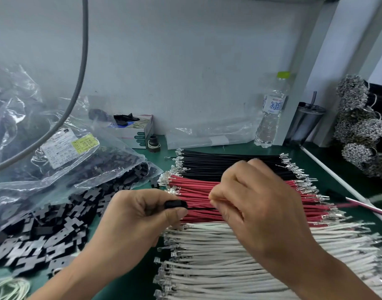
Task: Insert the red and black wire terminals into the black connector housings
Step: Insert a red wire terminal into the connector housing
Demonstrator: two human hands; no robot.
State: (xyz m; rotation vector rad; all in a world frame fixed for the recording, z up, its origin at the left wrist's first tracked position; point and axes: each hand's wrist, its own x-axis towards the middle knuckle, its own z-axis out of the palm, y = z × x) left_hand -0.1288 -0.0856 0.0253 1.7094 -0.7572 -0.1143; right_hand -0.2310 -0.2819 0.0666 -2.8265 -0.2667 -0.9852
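I see the green bench [328,167] carrying three wire stacks: white wires [218,263] nearest me, red wires [194,189] in the middle, black wires [218,161] at the back. To the left lies the loose heap of black housings [55,230], spilling from a clear bag [55,152].

My left hand [140,215] pinches one housing [176,205] between thumb and fingers. My right hand [250,198] is clenched on a red and a black wire, both running left into that housing. The housing sits just left of the right fingertips, over the red stack.

My worry: the wires are pinched some way back from the terminals, so a hard push could buckle them, or a terminal could seat half-way. I cannot tell from here whether either has clicked home. A slip could also drop the housing among the stacked wires.
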